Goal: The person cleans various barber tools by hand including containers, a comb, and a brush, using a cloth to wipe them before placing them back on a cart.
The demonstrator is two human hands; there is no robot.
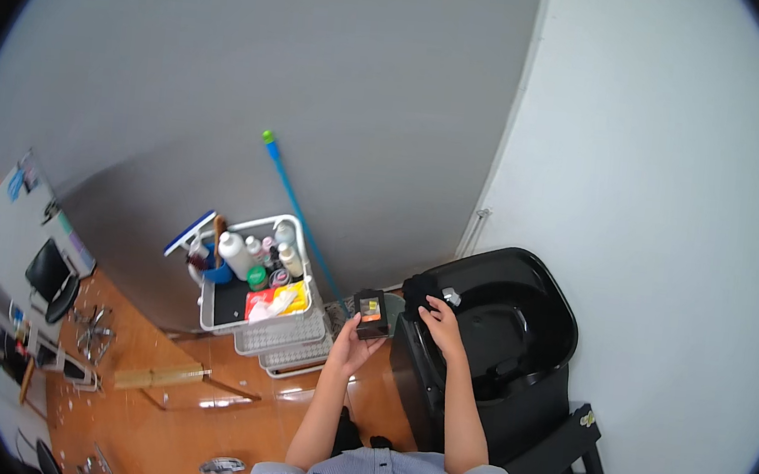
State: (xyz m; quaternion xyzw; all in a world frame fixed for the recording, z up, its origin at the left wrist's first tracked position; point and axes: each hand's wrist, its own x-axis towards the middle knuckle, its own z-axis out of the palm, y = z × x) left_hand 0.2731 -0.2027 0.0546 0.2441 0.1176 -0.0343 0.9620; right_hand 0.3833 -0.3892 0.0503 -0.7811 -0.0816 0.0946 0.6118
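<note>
My left hand (356, 350) holds a small black box (372, 315) with a window or label on its top, gripping it from below and the side. To its right, my right hand (441, 325) is at a bunched black cloth (420, 296) on the rim of a black shampoo basin (488, 323). Its fingertips meet the edge of the cloth; whether they pinch it is not plain. A chrome faucet part (451, 297) shows beside the cloth.
A white tiered trolley (208, 313) with bottles, jars and wipes packs stands left of the box. A blue pole (299, 212) leans by the grey wall. A wooden bench (160, 377) and wheeled chairs are at the left. A black chair part (547, 452) adjoins the basin.
</note>
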